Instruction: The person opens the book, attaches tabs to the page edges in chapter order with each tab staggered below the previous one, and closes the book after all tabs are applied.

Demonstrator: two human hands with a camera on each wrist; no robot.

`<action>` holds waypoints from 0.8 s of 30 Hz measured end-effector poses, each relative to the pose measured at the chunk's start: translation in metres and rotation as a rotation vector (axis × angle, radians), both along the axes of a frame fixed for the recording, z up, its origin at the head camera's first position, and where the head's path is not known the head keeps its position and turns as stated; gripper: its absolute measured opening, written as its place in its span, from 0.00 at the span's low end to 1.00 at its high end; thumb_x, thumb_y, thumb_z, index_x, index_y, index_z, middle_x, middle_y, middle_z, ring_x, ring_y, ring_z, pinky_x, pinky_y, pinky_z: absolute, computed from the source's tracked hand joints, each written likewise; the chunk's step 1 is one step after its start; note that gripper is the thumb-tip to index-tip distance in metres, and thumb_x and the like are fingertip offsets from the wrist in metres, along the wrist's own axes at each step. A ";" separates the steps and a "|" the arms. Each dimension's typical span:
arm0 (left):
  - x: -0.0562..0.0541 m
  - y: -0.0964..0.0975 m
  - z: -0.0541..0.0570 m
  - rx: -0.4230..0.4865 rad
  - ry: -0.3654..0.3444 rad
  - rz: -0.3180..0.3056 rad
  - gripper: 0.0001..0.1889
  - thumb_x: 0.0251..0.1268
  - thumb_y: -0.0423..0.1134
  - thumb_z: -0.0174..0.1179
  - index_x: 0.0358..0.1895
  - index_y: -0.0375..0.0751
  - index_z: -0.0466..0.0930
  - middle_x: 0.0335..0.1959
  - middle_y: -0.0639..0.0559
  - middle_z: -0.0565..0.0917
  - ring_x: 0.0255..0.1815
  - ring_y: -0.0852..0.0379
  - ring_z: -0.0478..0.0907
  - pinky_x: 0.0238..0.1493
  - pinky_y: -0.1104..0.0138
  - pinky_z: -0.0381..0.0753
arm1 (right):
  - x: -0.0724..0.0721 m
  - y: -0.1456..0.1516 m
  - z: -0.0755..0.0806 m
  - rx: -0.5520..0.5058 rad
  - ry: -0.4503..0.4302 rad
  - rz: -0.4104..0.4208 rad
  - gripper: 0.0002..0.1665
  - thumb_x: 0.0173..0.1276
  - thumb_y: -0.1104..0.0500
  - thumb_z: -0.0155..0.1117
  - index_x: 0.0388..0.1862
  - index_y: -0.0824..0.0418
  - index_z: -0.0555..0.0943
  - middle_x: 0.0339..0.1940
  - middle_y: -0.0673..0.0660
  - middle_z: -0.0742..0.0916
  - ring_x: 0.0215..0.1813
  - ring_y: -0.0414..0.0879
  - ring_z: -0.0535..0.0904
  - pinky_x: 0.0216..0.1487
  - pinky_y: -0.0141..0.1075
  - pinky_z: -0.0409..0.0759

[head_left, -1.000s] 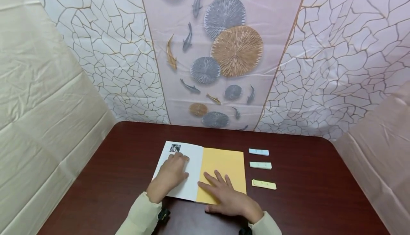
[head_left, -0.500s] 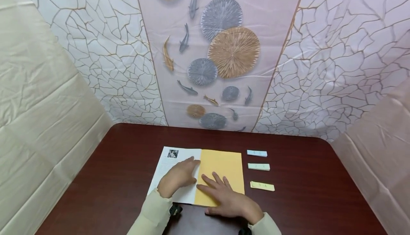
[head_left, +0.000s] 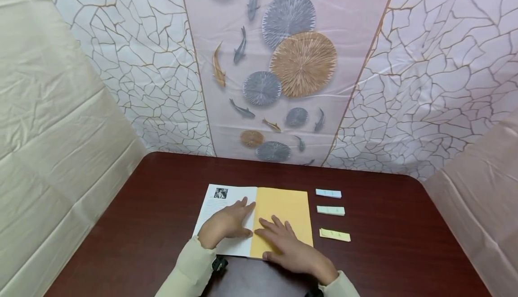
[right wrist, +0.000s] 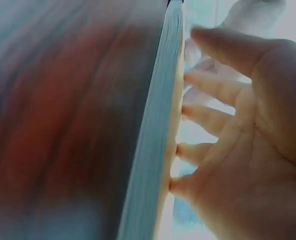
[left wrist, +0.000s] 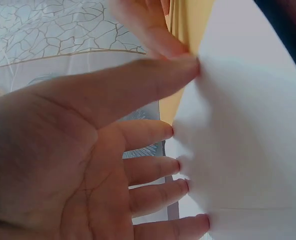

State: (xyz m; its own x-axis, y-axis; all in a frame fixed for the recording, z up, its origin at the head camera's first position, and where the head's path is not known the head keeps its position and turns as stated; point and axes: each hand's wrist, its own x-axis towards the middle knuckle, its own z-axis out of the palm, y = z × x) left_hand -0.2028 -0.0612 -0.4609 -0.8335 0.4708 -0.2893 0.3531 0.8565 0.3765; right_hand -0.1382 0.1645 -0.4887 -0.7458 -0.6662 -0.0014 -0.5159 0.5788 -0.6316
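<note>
On the dark red-brown desk [head_left: 388, 243], at the right, three small paper things lie in one column, apart from each other: the blue slips [head_left: 328, 193] farthest, the green slips [head_left: 331, 210] in the middle, the yellow slips [head_left: 335, 235] nearest. Behind hangs a patterned cloth [head_left: 348, 18] with fish and round shapes. A cream curtain [head_left: 52, 121] closes the left side.

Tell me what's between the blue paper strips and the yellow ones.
The pale green strips lie between the blue strips and the yellow strips, with bare tabletop in each gap, as the head view shows.
</note>
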 end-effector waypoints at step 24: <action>-0.003 -0.012 -0.006 -0.057 -0.005 -0.072 0.53 0.59 0.52 0.79 0.85 0.49 0.58 0.86 0.46 0.58 0.85 0.47 0.58 0.76 0.42 0.66 | -0.094 0.058 0.017 0.367 0.002 -0.401 0.57 0.67 0.40 0.77 0.83 0.67 0.63 0.78 0.72 0.67 0.78 0.73 0.59 0.74 0.70 0.59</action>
State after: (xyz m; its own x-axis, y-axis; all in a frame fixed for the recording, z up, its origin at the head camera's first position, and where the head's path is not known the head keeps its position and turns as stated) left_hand -0.2062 -0.0732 -0.4664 -0.7968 0.5117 -0.3214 0.4124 0.8493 0.3296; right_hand -0.2322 0.2229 -0.4719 -0.9417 -0.2850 -0.1791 -0.2098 0.9130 -0.3500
